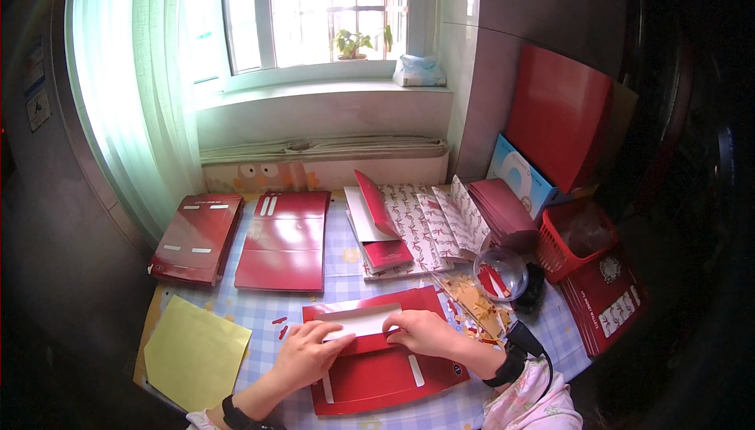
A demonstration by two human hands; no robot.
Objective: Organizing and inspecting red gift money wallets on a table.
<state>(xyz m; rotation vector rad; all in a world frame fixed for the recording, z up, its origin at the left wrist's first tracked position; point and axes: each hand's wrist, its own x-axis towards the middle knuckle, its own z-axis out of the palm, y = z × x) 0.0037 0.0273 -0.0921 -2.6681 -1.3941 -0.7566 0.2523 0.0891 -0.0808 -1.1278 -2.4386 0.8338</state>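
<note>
In front of me a red card sheet (370, 389) with white strips lies on the table, its middle part folded up to show a white inner face (364, 324). My left hand (308, 354) grips the left end of this folded part, thumb and fingers along the fold. At the right end, my right hand (425, 332) pinches the same fold between thumb and bent fingers. Both wrists wear black bands. Small red cut-out scraps (281, 326) lie just beyond my left hand. Past my right hand is a heap of tan and red paper scraps (481, 304).
Two stacks of red card, one left (197, 239) and one beside it (281, 241), stand at the back. A yellow sheet (197, 351) lies front left. Patterned folded cards (413, 221), a clear bowl (515, 273), a red basket (560, 261) and a blue box (519, 174) crowd the right.
</note>
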